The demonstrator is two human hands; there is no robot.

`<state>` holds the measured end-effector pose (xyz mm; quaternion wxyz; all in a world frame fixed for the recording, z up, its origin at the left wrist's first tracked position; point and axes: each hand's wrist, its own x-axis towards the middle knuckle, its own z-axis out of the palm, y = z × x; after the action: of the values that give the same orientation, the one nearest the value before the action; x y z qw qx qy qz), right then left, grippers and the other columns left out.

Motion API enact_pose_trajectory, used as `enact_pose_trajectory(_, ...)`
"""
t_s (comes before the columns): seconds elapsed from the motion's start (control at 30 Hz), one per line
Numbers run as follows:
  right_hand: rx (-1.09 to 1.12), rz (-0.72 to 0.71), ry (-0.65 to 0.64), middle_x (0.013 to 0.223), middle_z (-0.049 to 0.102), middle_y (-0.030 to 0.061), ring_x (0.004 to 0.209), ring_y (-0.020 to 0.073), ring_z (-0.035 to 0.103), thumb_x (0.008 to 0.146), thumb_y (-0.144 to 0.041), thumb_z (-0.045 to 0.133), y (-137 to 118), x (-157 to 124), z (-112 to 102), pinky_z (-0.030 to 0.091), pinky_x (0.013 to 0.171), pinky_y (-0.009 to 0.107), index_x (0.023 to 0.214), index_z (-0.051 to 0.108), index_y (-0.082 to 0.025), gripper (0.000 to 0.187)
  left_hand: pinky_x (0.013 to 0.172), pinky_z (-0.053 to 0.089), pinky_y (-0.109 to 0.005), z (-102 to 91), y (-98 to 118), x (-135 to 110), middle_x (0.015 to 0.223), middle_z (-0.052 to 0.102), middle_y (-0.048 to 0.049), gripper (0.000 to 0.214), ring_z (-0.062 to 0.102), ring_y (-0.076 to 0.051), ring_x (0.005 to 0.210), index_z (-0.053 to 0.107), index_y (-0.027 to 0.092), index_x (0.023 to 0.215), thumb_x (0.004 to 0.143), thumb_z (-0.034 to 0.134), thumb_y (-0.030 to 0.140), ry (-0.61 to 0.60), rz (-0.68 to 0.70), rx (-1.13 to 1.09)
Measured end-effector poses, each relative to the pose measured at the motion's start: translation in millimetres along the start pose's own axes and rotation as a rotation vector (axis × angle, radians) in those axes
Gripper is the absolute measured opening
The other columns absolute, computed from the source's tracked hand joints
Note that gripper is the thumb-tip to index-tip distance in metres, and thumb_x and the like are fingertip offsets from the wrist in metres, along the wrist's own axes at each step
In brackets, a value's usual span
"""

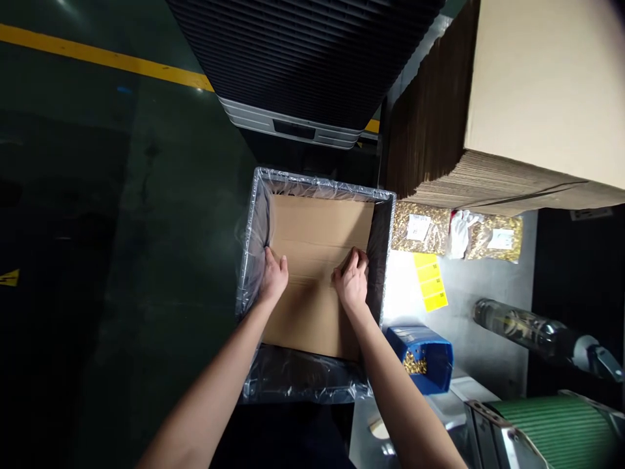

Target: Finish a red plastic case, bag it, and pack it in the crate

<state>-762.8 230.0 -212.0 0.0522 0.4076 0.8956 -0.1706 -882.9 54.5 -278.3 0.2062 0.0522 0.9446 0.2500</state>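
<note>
A box lined with clear plastic film [254, 215] stands in front of me on the floor side of a metal bench. A flat cardboard sheet [317, 228] lies inside it, covering the bottom. My left hand [274, 277] rests flat on the sheet near the left wall, fingers stretched out. My right hand [351, 280] presses on the sheet near the right wall with its fingers curled down; nothing shows inside them.
A tall stack of flat cardboard [488, 117] stands at the right. On the metal bench [488, 293] lie two bags of small brass parts [422, 228], yellow labels [430, 281], a blue bin holding brass parts [424, 355] and a tape roll [527, 322]. A black slatted unit [303, 58] stands behind the box.
</note>
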Motion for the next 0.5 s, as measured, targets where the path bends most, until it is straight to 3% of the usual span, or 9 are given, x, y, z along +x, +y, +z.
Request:
enact_pose_trajectory(0.1,-0.047,0.020,0.000,0.159,0.032,0.0242,0.135,0.0387,0.049,0.088,-0.027,0.055,4,-15,-4,0.048,0.108,0.048,0.155,0.028,-0.011,0.074,0.112,0.045,-0.061,6.9,6,26,0.153,0.050,-0.0166,0.053,0.052,-0.036,0.137,0.049,0.018,0.146,0.098,0.065,0.036,-0.035,-0.127,-0.036)
enact_pose_trajectory(0.2,-0.072,-0.008,-0.014,0.161,0.032,0.0224,0.142,0.0364,0.042,0.090,-0.025,0.052,8,-28,-7,0.044,0.113,0.044,0.153,0.033,-0.011,0.067,0.111,0.046,-0.060,7.8,13,29,0.150,0.052,-0.0155,0.050,0.052,-0.035,0.135,0.054,0.018,0.141,0.096,0.067,0.035,-0.055,-0.220,-0.066)
enact_pose_trajectory(0.5,-0.109,-0.054,0.017,0.155,0.040,0.0259,0.137,0.0378,0.047,0.097,-0.033,0.048,9,-37,-8,0.046,0.108,0.048,0.150,0.038,-0.008,0.059,0.098,0.056,-0.052,-24.3,19,25,0.131,0.064,-0.0123,0.048,0.066,-0.029,0.114,0.055,0.018,0.138,0.095,0.069,0.036,-0.102,-0.299,-0.118)
